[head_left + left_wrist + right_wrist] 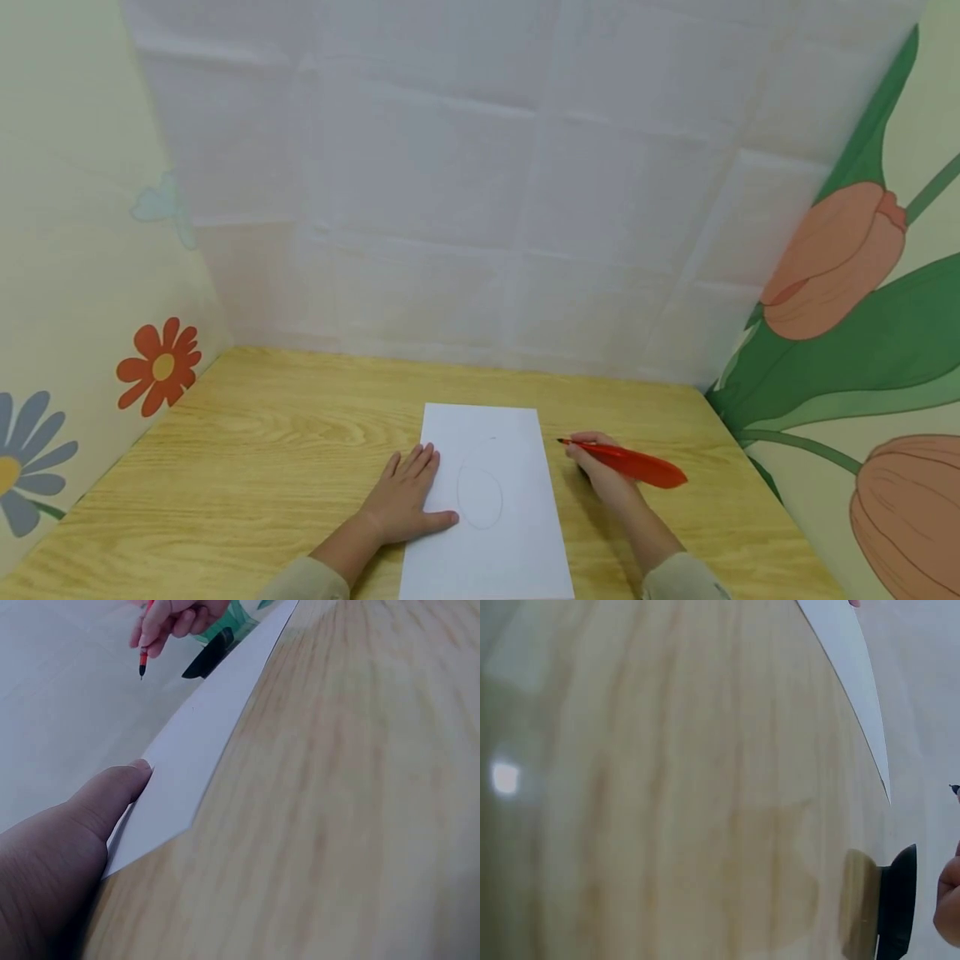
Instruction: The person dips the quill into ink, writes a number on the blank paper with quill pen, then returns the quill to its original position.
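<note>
A white sheet of paper lies on the wooden table, with a thin oval outline drawn on it and a short dark mark near its top. My left hand rests flat at the sheet's left edge, fingers straight and thumb out over the paper. In the left wrist view that thumb lies along the paper's edge. Right of the sheet, my right hand pinches a red feather pen. Its dark tip points left, off the paper. The right wrist view catches only part of the right hand and the pen tip.
The wooden table extends to both sides of the sheet. A white cloth hangs behind it, and flower-printed walls stand left and right. A black curved piece shows near the right hand in the right wrist view.
</note>
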### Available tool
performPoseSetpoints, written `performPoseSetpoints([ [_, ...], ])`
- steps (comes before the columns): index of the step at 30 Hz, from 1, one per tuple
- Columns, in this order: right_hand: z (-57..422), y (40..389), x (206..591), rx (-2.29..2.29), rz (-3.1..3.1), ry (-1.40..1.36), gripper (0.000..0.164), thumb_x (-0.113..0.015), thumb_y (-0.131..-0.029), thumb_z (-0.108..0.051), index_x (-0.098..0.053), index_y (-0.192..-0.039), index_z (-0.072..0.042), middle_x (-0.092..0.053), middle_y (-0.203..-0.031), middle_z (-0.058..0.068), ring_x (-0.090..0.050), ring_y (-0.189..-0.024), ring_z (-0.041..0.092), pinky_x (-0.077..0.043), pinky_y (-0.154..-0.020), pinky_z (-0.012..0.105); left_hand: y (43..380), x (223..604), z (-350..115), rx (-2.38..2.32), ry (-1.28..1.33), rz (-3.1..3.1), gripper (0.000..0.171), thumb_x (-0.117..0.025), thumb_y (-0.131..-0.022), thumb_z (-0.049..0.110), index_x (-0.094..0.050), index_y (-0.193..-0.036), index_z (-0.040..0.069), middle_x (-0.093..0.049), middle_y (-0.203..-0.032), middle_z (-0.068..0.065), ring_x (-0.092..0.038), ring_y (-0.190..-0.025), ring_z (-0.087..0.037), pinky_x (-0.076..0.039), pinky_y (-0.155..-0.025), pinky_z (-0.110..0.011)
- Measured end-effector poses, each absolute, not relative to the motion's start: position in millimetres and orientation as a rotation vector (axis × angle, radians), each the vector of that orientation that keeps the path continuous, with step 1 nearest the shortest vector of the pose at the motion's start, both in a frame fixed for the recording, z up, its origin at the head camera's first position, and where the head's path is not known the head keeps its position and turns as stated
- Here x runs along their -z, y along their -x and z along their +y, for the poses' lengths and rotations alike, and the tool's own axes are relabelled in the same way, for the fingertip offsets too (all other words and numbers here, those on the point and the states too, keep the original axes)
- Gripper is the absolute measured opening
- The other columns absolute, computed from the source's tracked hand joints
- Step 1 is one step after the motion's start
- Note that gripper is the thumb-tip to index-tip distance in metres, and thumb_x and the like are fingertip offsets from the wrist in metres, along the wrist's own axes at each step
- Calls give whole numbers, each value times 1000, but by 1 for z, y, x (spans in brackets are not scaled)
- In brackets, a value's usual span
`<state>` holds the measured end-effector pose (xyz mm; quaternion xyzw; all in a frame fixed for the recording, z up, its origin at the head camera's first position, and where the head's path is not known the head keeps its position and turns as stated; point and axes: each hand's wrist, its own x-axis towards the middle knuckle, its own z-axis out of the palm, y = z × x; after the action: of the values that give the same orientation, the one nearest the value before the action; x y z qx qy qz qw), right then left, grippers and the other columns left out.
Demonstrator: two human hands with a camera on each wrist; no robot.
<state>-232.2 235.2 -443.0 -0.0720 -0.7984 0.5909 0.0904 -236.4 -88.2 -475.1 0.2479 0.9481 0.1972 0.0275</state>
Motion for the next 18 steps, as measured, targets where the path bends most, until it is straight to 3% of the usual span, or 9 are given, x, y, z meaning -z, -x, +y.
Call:
performPoseSetpoints([
  [9, 237, 229, 440, -1770, -2376, 206, 24, -67, -93, -18, -67, -110, -1, -74, -100, 8, -62, -85, 2, -48, -77, 16, 238, 477, -89, -606, -770, 2935, 102, -60, -82, 68, -33, -149, -5, -28, -159, -21, -21, -150, -35, -11, -121, -58],
  [14, 239, 224, 437, -1761, -2366, 179, 23, -67, -93, -17, -67, -111, -2, -73, -100, 4, -62, -86, 1, -49, -78, 14, 238, 478, -89, -604, -767, 2932, 103, -60, -82, 68, -33, -150, -5, -28, -160, -20, -21, -151, -35, -10, -121, -58],
  [18, 240, 219, 436, -1749, -2298, 18, 26, -68, -91, -8, -65, -113, 5, -71, -98, -1, -63, -85, -1, -51, -78, 13, 238, 477, -89, -602, -766, 2929, 103, -60, -82, 68, -33, -150, -4, -27, -160, -20, -21, -151, -35, -10, -121, -58],
])
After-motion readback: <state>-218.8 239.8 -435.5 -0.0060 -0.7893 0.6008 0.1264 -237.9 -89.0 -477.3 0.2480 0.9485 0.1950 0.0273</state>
